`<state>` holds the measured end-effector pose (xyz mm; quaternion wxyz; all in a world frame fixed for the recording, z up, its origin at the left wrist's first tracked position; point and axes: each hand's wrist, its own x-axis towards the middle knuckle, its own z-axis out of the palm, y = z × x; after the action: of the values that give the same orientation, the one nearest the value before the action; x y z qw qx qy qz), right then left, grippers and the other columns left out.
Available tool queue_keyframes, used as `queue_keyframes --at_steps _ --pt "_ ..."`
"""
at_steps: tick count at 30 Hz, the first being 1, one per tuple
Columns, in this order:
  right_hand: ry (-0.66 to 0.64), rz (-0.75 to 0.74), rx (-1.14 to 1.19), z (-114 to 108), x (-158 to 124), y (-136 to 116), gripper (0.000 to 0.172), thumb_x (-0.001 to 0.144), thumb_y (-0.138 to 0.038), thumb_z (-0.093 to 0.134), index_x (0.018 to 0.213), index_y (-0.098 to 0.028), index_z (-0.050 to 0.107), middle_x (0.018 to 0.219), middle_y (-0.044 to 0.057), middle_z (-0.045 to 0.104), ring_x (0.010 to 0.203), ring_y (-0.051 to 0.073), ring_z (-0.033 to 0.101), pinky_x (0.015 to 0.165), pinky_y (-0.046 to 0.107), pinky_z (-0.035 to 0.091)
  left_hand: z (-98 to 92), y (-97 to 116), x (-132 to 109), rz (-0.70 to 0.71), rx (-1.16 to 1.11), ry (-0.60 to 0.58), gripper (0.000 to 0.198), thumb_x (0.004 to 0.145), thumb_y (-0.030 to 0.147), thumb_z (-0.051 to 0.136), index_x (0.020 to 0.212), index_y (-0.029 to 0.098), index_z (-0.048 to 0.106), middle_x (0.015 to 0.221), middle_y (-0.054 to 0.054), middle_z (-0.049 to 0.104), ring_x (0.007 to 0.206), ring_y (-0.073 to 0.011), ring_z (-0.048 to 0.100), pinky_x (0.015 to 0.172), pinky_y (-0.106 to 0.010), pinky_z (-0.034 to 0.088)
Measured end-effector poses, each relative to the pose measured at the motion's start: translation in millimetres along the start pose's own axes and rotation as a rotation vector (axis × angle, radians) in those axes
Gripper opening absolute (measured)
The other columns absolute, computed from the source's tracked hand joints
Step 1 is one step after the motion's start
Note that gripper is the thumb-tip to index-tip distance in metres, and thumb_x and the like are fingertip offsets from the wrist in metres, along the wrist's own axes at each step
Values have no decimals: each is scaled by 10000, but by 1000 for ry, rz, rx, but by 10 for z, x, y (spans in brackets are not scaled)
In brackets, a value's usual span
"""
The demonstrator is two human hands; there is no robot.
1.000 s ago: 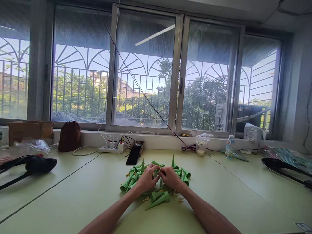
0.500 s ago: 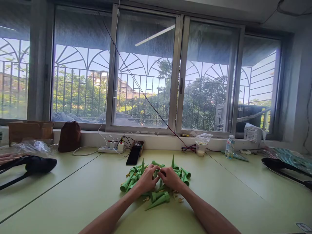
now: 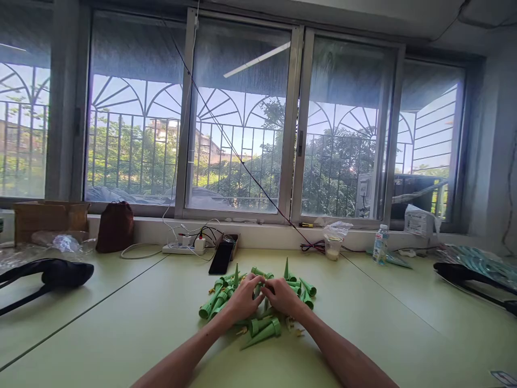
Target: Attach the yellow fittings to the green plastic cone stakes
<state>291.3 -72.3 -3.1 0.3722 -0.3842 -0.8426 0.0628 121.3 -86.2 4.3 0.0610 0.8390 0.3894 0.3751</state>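
Note:
My left hand (image 3: 244, 296) and my right hand (image 3: 281, 295) meet over a pile of green plastic spikes (image 3: 220, 302). Between them, a green plastic spike (image 3: 265, 305) points downward, its top pinched by the fingers of both hands and mostly covered by them. Near my wrists lie two more loose spikes with ringed collars, one of them in front (image 3: 262, 334). Small yellowish plastic pieces (image 3: 299, 333) are scattered around and under the pile. One spike (image 3: 286, 268) stands point-up behind my right hand.
A black phone (image 3: 221, 257) lies behind the pile, near a white power strip (image 3: 183, 249) with cables. Further right stand a plastic cup (image 3: 333, 248) and a bottle (image 3: 380, 245). Black strapped objects rest at the left (image 3: 67, 273) and right (image 3: 464, 275). A brown pouch (image 3: 116, 227) sits by the window.
My hands and the spike stay almost in place. At the far left, another person's hand has gone out of view, and the clear plastic there has shifted.

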Motion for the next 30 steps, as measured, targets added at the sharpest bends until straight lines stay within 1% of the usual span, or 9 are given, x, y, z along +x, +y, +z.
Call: queue_keyframes --at_steps 8,14,21,30 --pt "2 -7 -3 9 1 8 210 864 -219 520 739 -152 675 647 23 646 574 128 501 542 222 286 -5 14 -1 1 -1 13 317 762 152 558 1065 207 635 1007 -58 569 837 -183 569 787 -306 468" --pt "-8 -11 -17 -19 -9 -29 203 860 -208 518 749 -157 681 653 26 653 582 132 510 545 223 286 -5 16 -5 15 -1 3 329 756 123 535 1062 200 629 1006 -57 565 842 -178 564 795 -302 462" --pt "-14 -17 -24 -8 3 -17 212 862 -206 506 743 -155 674 631 18 636 574 128 492 532 224 275 -17 29 -5 8 -3 -12 322 760 140 528 1064 195 622 995 -62 556 922 -204 544 836 -322 446" --pt "-15 -11 -33 -18 -10 -35 213 866 -227 506 754 -158 674 632 21 631 580 130 489 537 219 291 -27 41 -8 -3 -28 -10 334 761 155 526 1077 197 626 1015 -66 556 884 -194 544 784 -309 457"
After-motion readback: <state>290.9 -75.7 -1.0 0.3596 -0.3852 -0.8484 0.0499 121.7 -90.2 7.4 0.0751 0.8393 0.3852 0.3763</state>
